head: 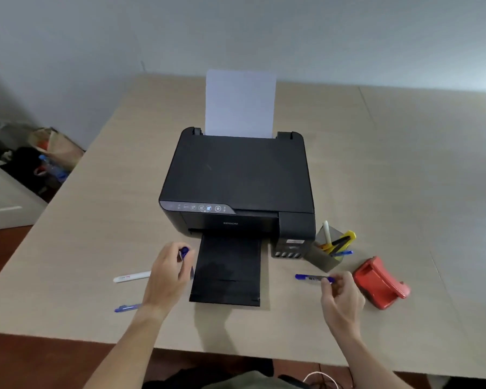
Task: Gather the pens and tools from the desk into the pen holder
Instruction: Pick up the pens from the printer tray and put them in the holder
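Observation:
A grey mesh pen holder (324, 261) stands right of the printer, with a white pen, a yellow cutter and a blue pen inside. My right hand (341, 300) pinches a blue pen (310, 277) just in front of the holder, held level above the desk. My left hand (167, 276) is closed around another blue pen (184, 252), whose cap sticks up above my fingers. Left of that hand, a white pen (131, 277) lies on the desk, partly hidden by the hand. A third blue pen (127, 308) lies nearer the front edge, beside my left wrist.
A black printer (237, 178) with paper in its rear feed sits mid-desk, its output tray (227, 270) extended between my hands. A red hole punch (379, 282) lies right of the holder. The desk's front edge runs near my forearms. Bags sit on the floor far left.

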Demonstrator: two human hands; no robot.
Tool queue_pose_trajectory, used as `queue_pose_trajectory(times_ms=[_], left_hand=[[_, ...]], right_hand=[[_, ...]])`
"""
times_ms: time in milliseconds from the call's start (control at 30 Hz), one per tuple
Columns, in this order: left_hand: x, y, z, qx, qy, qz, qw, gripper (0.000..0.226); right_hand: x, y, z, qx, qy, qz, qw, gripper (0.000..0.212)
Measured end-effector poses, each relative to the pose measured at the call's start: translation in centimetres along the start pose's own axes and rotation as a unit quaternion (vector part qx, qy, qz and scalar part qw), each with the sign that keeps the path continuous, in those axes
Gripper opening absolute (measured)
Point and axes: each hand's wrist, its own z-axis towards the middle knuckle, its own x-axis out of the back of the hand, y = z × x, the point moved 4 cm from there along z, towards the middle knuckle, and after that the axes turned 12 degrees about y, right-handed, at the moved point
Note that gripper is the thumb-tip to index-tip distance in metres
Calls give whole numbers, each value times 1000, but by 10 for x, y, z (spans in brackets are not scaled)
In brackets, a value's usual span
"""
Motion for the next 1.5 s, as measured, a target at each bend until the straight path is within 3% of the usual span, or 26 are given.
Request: queue_pose_trajectory(times_ms=[333,433,633,800,967,1167,1333,1500], left_hand=[[-89,145,16,-121,-159,-119,973,12],[-104,186,20,-157,-161,-145,963,18],[-130,237,43,-140,-143,-173,964,16],[-144,255,49,-140,-122,-145,972,16],[-156,267,38,-188,-146,-91,967,18],[-170,262,32,-229,-172,5,958,23],[-175,256,33,-246,-170,35,954,22],[-168,259,43,-258,-111,1,960,23]], right_hand=[[47,-41,45,147,15,9,989,12],[56,-51,60,158,23,2,987,8],[58,-70,87,151,51,4,987,8],[48,-76,91,146,7,-39,989,12],[45,-76,94,150,-22,-69,986,8],[53,-67,100,103,-32,-109,988,35],[55,-53,93,39,-36,-132,990,27],[55,-43,82,23,-48,-135,989,24]])
